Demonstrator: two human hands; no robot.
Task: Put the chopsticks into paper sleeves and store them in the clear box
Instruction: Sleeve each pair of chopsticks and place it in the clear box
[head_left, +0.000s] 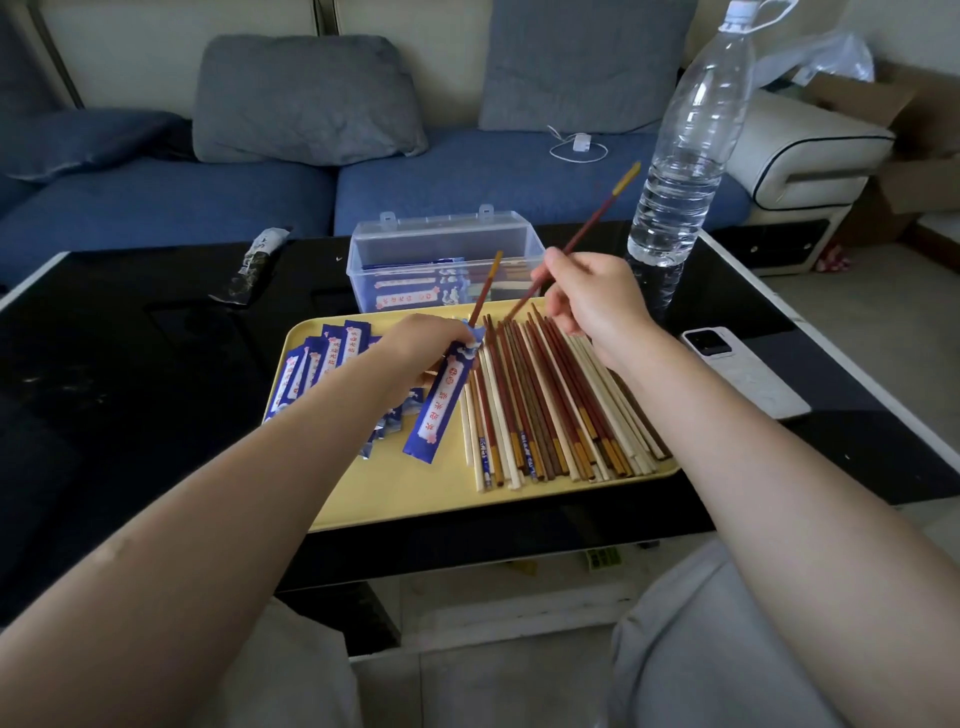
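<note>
My left hand (415, 348) grips a blue paper sleeve (439, 408) above the yellow tray (395, 493); one red chopstick (485, 288) sticks up out of the sleeve's top. My right hand (592, 296) pinches a second red chopstick (587, 228) with a yellow end, tilted up to the right, its lower tip just right of the sleeve's mouth. Several loose red, brown and pale chopsticks (556, 410) lie on the tray's right half. More blue sleeves (322, 364) are spread on its left. The clear box (441, 260) stands open behind the tray with filled sleeves inside.
A tall water bottle (685, 156) stands right of the box. A white phone (737, 369) lies right of the tray. A dark wrapper (254, 265) lies at the black table's far left. A blue sofa with grey cushions is behind.
</note>
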